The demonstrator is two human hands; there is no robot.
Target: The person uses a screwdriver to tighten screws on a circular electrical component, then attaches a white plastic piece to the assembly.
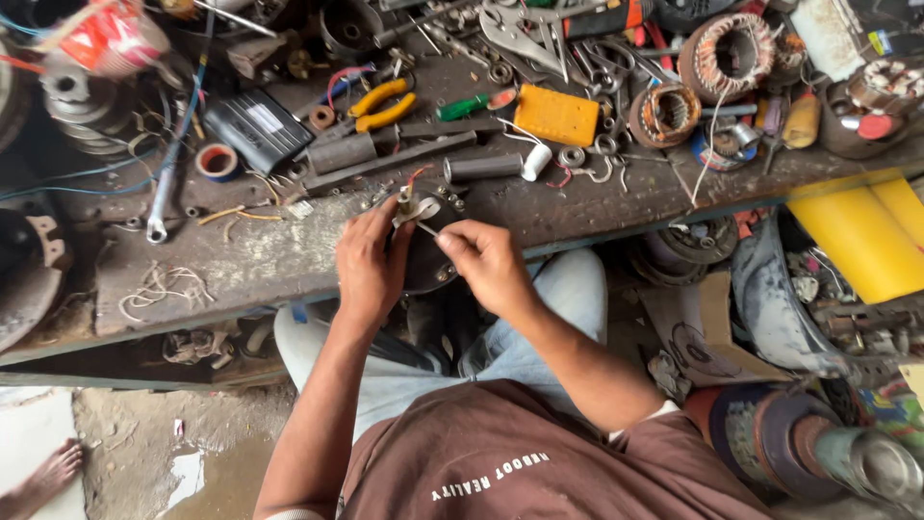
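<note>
1. Head view shows a person seated at a cluttered workbench (241,260), both bare hands meeting over a round dark motor part (428,255) at the bench's near edge, above the lap.
2. Left hand (371,265) curls around the left side of the motor part, fingers closed against it and steadying it.
3. Right hand (489,262) sits just right of the part, its fingertips pinched together on a thin pale wire (426,229) that leads to the part's top.
4. Red and white leads rise from the top of the part, just beyond the thumbs.
5. Farther back on the bench lie yellow-handled pliers (383,104), an orange box (556,116), a green screwdriver (464,106) and a black case (258,127).
6. Copper-wound stator coils (727,53) sit at the far right.
7. A spanner (162,197) lies to the left, well apart from the hands.
</note>
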